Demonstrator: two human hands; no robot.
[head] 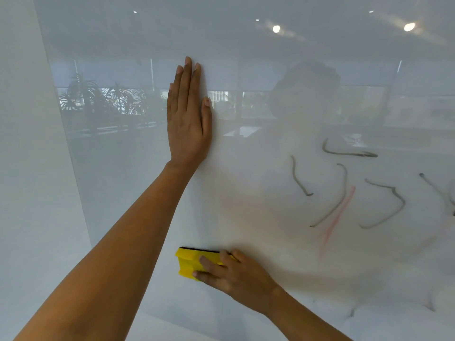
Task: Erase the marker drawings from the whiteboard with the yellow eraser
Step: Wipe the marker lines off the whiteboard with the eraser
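Observation:
A glossy whiteboard [246, 57] fills the view. My right hand [231, 274] grips the yellow eraser [188, 263] and presses it against the lower middle of the board. My left hand [188, 114] lies flat on the board above it, fingers straight and close together, holding nothing. Several grey marker strokes [344, 193] and a faint pink streak [337, 217] remain on the right side, up and to the right of the eraser. Pale pink smears show around the middle.
The board's left edge [66, 143] meets a plain white wall [24, 168]. The surface reflects ceiling lights [276, 28], plants [98, 99] and windows. A faint grey mark [354, 311] sits low at the right.

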